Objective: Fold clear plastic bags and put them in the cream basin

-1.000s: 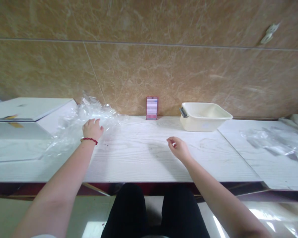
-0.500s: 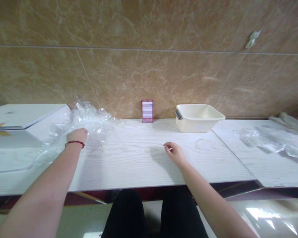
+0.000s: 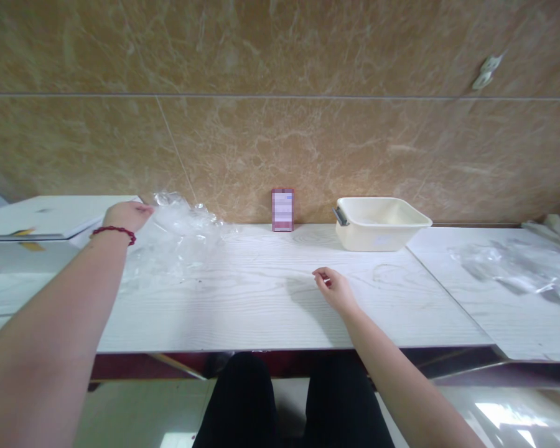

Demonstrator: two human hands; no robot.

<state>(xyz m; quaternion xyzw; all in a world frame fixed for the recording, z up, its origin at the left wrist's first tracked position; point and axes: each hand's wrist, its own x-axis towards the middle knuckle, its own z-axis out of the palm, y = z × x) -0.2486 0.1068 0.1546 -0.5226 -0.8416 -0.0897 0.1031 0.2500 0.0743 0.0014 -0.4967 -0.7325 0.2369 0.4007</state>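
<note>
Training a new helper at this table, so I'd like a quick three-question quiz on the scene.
1. What is on the wrist of the left hand? A a watch, B a red bracelet, C a rubber band.
2. True or false: the cream plastic tub stands to the right of the small upright box.
3. Fill the gap: the crumpled clear plastic film lies nearest the ___ hand.

Key: 1 B; 2 true; 3 left.

Bright light, edges perhaps warped
</note>
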